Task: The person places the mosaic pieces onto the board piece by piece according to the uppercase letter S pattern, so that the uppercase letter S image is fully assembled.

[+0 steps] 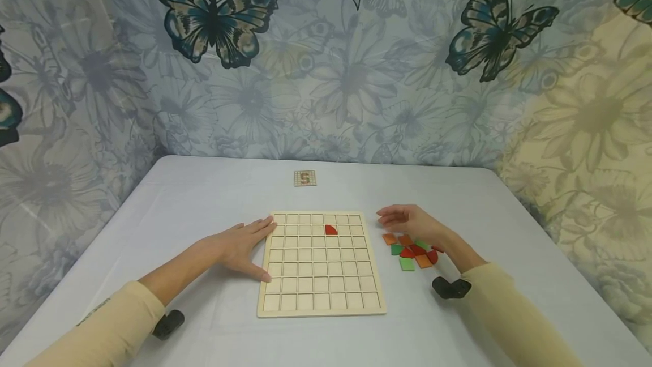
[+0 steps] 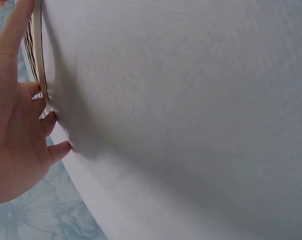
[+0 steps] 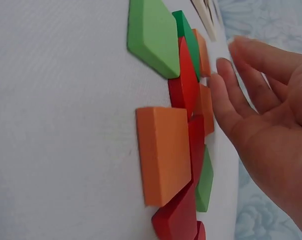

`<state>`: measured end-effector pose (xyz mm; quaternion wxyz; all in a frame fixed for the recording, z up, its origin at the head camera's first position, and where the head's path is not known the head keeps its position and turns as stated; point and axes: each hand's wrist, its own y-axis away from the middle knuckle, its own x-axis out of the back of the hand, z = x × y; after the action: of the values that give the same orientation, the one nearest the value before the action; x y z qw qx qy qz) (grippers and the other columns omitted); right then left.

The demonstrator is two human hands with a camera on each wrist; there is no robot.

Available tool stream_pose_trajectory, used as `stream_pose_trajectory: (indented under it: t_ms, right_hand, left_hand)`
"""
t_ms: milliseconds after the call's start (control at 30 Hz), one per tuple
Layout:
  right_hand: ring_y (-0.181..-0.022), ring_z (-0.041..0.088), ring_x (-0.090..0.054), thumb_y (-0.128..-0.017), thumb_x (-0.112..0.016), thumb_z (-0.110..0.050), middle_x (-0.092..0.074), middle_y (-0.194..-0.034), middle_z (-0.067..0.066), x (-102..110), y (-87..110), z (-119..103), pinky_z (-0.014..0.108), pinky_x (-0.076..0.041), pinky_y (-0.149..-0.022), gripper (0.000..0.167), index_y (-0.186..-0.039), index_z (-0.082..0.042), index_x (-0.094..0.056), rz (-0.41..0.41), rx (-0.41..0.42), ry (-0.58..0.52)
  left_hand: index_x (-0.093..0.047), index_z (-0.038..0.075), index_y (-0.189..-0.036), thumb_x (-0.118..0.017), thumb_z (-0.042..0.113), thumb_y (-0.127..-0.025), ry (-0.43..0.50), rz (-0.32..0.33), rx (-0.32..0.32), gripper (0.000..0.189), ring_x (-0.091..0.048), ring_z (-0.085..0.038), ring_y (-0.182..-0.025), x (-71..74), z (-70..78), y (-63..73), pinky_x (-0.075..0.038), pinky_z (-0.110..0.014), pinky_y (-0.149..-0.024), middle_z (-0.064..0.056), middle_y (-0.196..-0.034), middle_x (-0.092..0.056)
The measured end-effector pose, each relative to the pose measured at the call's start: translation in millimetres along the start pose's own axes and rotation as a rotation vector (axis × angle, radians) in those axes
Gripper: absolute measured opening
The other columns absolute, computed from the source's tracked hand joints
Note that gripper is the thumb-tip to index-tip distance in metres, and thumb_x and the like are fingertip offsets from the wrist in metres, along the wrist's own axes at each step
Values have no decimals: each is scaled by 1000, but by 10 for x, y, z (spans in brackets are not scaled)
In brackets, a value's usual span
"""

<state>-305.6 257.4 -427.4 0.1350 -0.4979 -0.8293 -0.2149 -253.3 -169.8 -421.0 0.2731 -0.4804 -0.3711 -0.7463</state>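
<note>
A pale wooden board (image 1: 313, 269) with a grid of square recesses lies on the table. A red quarter-round tile (image 1: 331, 230) sits in one cell of its second row from the back. My left hand (image 1: 235, 249) rests at the board's left edge, fingers and thumb spread along it. My right hand (image 1: 414, 224) hovers just beyond a loose group of tiles right of the board, its fingers loosely extended with nothing visible between them. Among these are a light green tile (image 3: 156, 40), an orange tile (image 3: 171, 152) and a dark red tile (image 3: 178, 212).
A small card (image 1: 305, 178) with a grid and a figure on it lies behind the board. The white table (image 1: 214, 321) meets a wall (image 1: 326, 118) with butterfly and flower patterns. Dark wrist devices (image 1: 168, 324) sit beneath both sleeves.
</note>
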Motion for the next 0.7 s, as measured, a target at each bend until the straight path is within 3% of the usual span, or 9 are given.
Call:
stream_pose_trajectory:
  t_ms: [367,700]
  right_hand:
    - [-120,32,-50,-88,-69,-7,-58,-127,14,13,103,43,42,-42,-98,41,-127,-3,-58,-108,133,86]
    - [-112,32,-56,-86,-70,-3,-61,-119,15,-21,99,46,40,-46,-93,37,-121,1,-61,-102,256,219]
  left_hand:
    - [-14,8,-153,-62,77,-69,7,4,-8,119,-12,-28,-143,-9,-18,6,-17,-56,-109,-11,-158,-7]
    - [-14,8,-153,-62,77,-70,9,3,-5,119,-12,-29,-143,-13,-10,1,-16,-56,-109,-11,-158,-7]
